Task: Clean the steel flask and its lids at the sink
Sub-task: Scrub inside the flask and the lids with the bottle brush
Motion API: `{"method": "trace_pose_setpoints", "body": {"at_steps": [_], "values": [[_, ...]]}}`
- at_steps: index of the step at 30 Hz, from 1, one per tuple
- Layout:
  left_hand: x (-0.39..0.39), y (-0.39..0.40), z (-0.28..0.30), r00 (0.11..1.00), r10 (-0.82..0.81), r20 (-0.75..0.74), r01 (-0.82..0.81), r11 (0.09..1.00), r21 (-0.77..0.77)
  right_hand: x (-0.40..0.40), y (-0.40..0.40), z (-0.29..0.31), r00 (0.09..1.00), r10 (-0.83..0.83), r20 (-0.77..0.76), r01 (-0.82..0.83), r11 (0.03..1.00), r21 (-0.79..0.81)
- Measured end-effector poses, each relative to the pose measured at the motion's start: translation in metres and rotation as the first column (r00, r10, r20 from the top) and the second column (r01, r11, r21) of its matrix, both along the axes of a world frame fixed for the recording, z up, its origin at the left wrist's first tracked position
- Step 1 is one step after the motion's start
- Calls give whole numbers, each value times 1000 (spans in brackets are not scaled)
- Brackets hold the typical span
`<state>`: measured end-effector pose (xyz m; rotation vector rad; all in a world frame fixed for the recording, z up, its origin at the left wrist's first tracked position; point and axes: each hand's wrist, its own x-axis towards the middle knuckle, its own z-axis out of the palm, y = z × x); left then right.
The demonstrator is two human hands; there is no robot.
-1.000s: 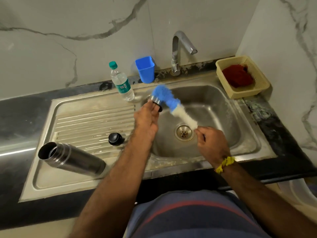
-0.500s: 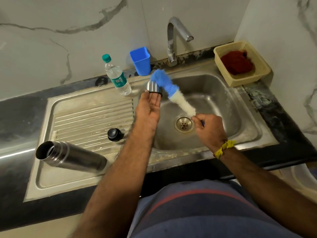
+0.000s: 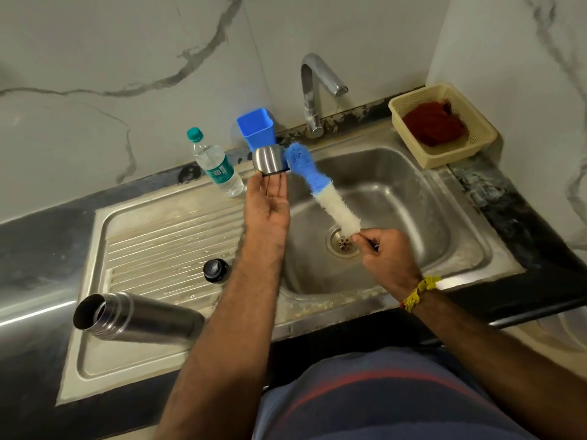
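1. Now our left hand [image 3: 268, 203] holds the steel lid [image 3: 269, 161] at its fingertips, above the sink [image 3: 397, 192].
2. Our right hand [image 3: 386, 257] grips the brush [image 3: 320, 187], its blue tip touching the lid.
3. We note the flask [image 3: 136, 317] lying on the drainboard [image 3: 165, 230], the black lid [image 3: 215, 270] nearby.

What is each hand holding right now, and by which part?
The left hand holds the steel cup lid by its dark rim, at the fingertips. The right hand grips the bottle brush by its handle end.
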<state>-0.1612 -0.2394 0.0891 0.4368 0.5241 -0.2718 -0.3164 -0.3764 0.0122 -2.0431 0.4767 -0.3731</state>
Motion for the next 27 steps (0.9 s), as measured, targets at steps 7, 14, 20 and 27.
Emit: {"method": "trace_pose_setpoints", "body": {"at_steps": [7,14,20,27], "values": [[-1,10,-10,991,-131,3,128,972,195,0,1,13,989,80,-125,-21,910,413],[4,34,-27,943,-328,57,249,808,534,3,-1,13,962,172,-214,-50,876,480],[4,51,-32,879,-457,138,223,649,728,3,-15,16,943,223,-247,-104,903,416],[6,53,-38,786,-605,127,66,286,956,8,-23,12,962,215,-167,-216,976,12]]}}
